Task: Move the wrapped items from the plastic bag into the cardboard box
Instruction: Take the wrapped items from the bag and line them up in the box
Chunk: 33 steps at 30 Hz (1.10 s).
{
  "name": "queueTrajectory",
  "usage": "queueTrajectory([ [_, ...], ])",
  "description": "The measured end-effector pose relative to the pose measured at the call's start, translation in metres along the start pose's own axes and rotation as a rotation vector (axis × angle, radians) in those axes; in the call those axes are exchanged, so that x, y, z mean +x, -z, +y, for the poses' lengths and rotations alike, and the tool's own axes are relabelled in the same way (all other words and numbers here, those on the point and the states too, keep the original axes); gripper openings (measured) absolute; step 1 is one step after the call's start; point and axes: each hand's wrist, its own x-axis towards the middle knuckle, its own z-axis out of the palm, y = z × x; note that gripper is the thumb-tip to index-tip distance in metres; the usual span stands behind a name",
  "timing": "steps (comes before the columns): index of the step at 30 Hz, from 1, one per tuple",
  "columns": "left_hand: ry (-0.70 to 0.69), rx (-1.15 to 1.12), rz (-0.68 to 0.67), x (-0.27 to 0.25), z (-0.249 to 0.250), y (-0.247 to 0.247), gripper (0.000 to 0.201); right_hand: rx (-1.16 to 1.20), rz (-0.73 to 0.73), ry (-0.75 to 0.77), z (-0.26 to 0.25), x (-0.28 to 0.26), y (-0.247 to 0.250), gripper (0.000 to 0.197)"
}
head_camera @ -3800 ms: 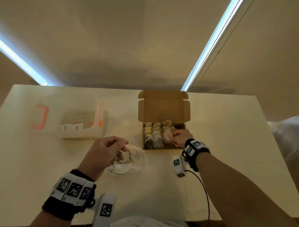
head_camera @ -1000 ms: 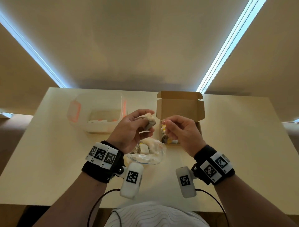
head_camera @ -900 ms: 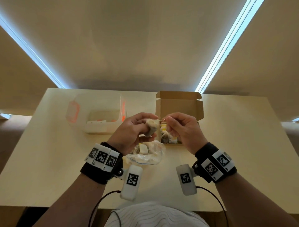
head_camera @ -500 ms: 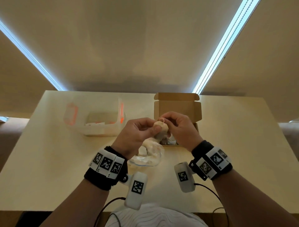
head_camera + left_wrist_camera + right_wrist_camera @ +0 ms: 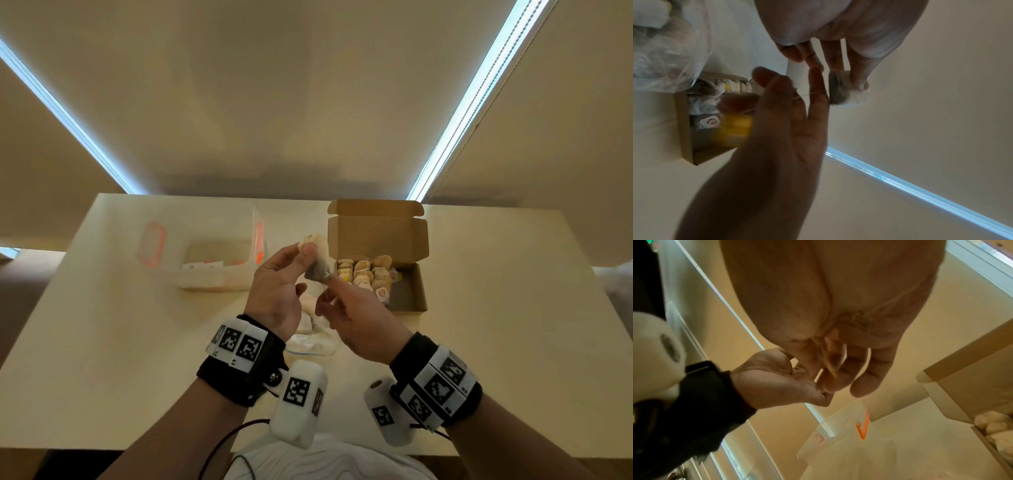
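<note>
My left hand (image 5: 306,250) pinches a wrapped item (image 5: 318,263), a pale tea-bag-like packet, held up in the air left of the open cardboard box (image 5: 419,287). My right hand (image 5: 334,291) is just below it, its curled fingers pinching the item's thin string (image 5: 812,94). A blurred yellow tag (image 5: 735,128) hangs by that hand. Several wrapped items fill the left part of the box. The clear plastic bag (image 5: 317,342) lies on the table under both hands, with more items inside it.
A clear plastic container with orange clips (image 5: 219,270) stands at the back left of the pale table (image 5: 513,325). The box lid (image 5: 376,236) stands upright behind the box. The right part of the box floor (image 5: 406,291) is bare.
Both hands met at the wrapped item. My left hand has since raised it a little, and my right hand has dropped toward me, drawing the string out.
</note>
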Motion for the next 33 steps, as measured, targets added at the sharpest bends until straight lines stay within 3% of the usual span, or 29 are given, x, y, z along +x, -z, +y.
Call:
queueTrajectory([
  [3,0.033,-0.062,-0.004,0.004,0.0,0.002,0.02,-0.11,-0.085,0.008,0.001,-0.004,-0.002,0.042],
  [7,0.124,-0.162,-0.043,0.006,0.003,0.002,0.039,-0.187,-0.108,-0.006,0.004,-0.005,-0.001,0.036],
  [10,0.125,-0.195,-0.008,0.008,0.007,0.001,0.029,-0.231,-0.135,-0.018,0.003,-0.007,0.003,0.038],
  [16,0.011,-0.058,0.165,0.016,0.005,0.001,0.013,-0.326,-0.267,-0.113,-0.013,-0.015,0.025,0.063],
  [19,-0.066,0.06,0.173,0.016,0.001,-0.002,0.012,-0.279,-0.207,-0.089,-0.02,-0.013,0.037,0.039],
  [21,-0.102,0.101,0.153,0.014,-0.001,-0.004,0.008,-0.211,-0.094,-0.045,-0.019,-0.008,0.041,0.017],
  [23,-0.137,0.121,0.137,0.01,0.0,-0.007,0.008,-0.146,0.049,-0.016,-0.012,-0.002,0.042,0.008],
  [24,-0.16,0.131,0.131,0.009,0.001,-0.008,0.01,-0.133,0.128,-0.015,-0.005,0.0,0.041,0.01],
  [26,-0.206,0.152,0.11,0.006,0.005,-0.01,0.018,-0.127,0.2,-0.042,0.009,0.007,0.036,0.033],
  [29,-0.209,0.133,0.07,0.005,0.011,-0.015,0.024,-0.02,0.047,-0.144,0.015,0.024,0.024,0.07],
  [31,-0.183,0.095,0.066,0.007,0.015,-0.016,0.021,0.083,0.004,-0.18,0.011,0.034,0.014,0.058],
  [33,-0.177,0.081,0.087,0.01,0.019,-0.015,0.014,0.231,0.049,-0.184,0.005,0.037,0.006,0.027],
])
